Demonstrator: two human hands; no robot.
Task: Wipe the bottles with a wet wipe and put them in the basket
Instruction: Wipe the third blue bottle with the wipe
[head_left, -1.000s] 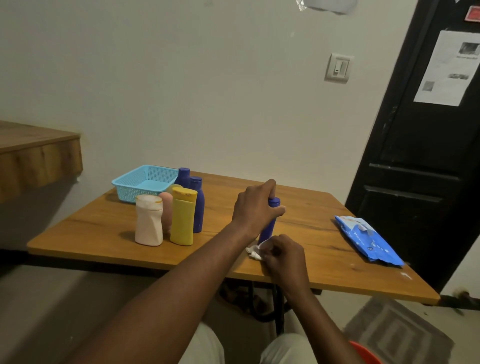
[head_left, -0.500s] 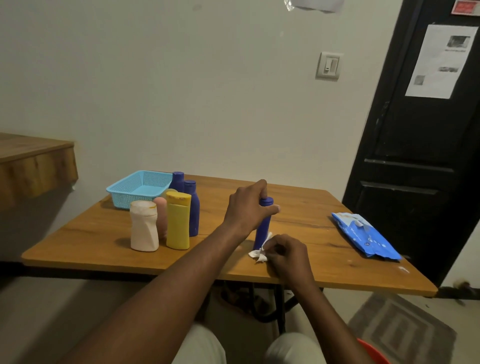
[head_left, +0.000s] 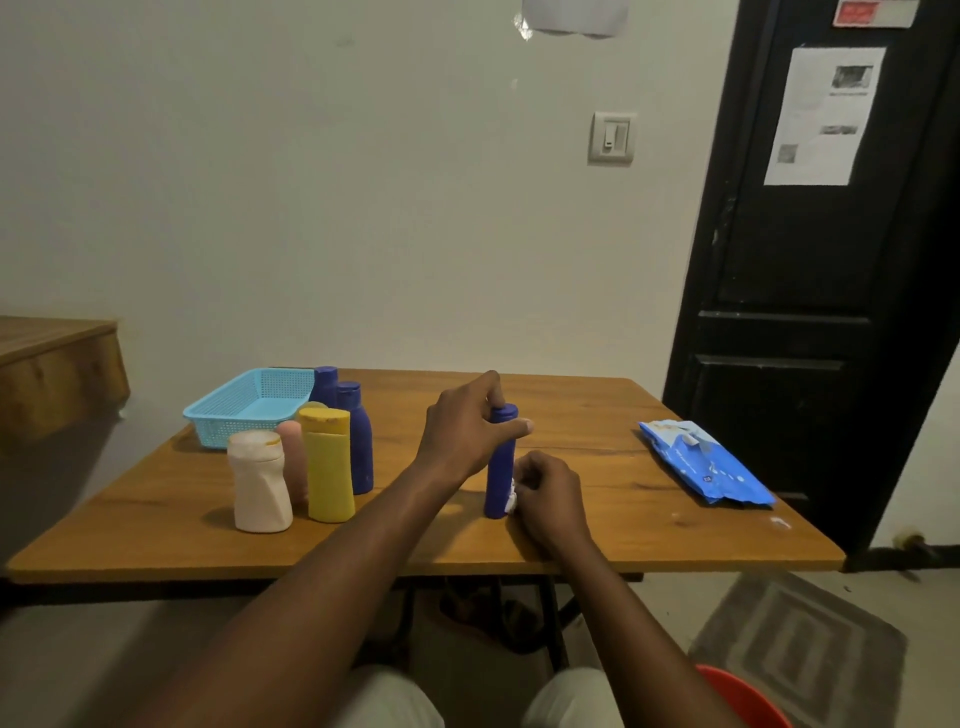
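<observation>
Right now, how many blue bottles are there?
3. Two blue bottles stand beside the basket, behind the yellow bottle; the third is upright in the left hand. More may be hidden.

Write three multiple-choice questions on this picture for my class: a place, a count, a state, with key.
1. Where does the wipes packet lie? A on the table, near its right edge; B left of the bottles; C under the table.
2. How many dark blue bottles show? A one; B three; C five.
3. How is the one the left hand grips? A lying flat; B lifted clear; C upright on the table.
Key: 1 A, it lies at the right. 2 B, two stand by the yellow bottle, one is held. 3 C, its base meets the table, where the right hand holds a wipe.
</observation>
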